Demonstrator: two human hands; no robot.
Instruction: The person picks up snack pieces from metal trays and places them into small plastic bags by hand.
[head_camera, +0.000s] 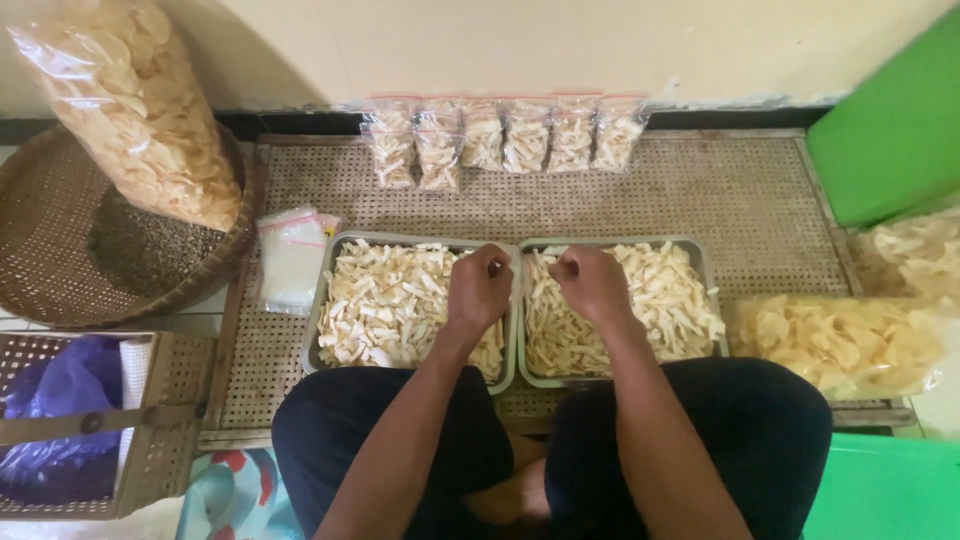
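Knees (600, 450) — 2 fists over chip trays (330, 290).

- The two trays (340, 262) under my hands look like dull grey metal, smooth at the rim.
- The chips (385, 300) in them are pale, dry and matt, with rough broken edges.
- The mat (760, 200) beneath is woven cane, coarse and open-meshed, in a worn wooden frame.
- The small bags (505, 135) by the wall are clear glossy plastic.
- The round basket (55, 235) is brown wicker, rough and matt.
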